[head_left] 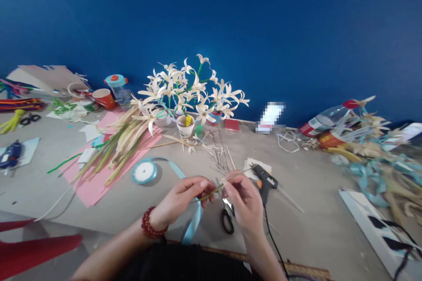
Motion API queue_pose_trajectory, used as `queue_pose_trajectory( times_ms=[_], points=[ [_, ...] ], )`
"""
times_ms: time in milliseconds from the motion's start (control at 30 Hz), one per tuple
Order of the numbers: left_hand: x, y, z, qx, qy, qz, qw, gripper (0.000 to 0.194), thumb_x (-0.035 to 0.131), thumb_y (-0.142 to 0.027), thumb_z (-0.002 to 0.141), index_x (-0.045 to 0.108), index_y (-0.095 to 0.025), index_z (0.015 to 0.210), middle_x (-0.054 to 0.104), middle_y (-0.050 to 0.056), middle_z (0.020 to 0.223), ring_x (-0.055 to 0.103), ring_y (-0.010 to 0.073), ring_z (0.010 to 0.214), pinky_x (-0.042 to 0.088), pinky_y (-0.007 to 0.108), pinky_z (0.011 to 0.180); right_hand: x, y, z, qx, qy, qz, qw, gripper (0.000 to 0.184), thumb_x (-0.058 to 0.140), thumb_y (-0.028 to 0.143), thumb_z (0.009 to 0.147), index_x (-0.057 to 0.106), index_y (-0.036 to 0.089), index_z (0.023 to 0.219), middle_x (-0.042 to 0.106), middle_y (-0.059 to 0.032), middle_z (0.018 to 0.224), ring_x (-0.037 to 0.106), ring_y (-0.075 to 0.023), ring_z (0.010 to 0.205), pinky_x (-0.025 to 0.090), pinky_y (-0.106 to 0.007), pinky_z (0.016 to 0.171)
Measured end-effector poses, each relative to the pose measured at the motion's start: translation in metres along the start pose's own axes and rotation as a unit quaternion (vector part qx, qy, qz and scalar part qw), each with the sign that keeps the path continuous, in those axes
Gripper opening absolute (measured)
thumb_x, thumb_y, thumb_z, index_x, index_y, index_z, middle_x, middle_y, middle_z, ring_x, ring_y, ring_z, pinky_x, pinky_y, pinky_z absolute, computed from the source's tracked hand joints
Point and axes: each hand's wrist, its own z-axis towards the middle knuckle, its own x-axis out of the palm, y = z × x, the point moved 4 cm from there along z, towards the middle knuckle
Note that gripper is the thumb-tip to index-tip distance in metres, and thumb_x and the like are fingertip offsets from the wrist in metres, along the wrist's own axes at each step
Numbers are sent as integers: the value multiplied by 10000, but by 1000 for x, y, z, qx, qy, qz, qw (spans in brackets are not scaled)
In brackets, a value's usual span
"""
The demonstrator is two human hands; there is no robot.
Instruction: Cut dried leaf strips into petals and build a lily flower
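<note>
My left hand (184, 199) and my right hand (242, 199) meet low in the middle of the view, over a grey table (316, 228). Both pinch a thin pale straw strip (219, 186) that runs up and to the right between them. A red bead bracelet (150, 226) sits on my left wrist. Just beyond my right hand lies a black and orange glue gun (265, 180) on a scrap of paper. Black-handled scissors (227, 217) lie under my hands, beside a light blue ribbon (194, 224).
A bouquet of cream straw flowers (187, 90) stands at the back by a blue wall. Straw leaves (117, 147) lie on pink paper (89, 186), next to a ribbon spool (144, 172). Cups and a jar are at the back left, a bottle (326, 120) and ribbon scraps at right.
</note>
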Motion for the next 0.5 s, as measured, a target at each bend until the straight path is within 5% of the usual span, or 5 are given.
queue_pose_trajectory(
  times_ms=[167,500],
  points=[
    [2,-1,4,-9,12,34,999,291,678,-400,824,658,-119,750,590,15,667,507,106,620,419,212,618,1,-3,-1,5,2,7,1000,144,589,202,889,573,200,746,540,1,793,532,-110,596,449,-235,539],
    [-4,10,0,-19,1,85,996,276,624,-376,843,631,-120,742,573,8,632,510,106,589,413,215,599,-1,-13,-9,-1,-30,-30,999,167,585,230,894,559,206,732,559,-4,762,530,-132,628,439,-239,548]
  ],
)
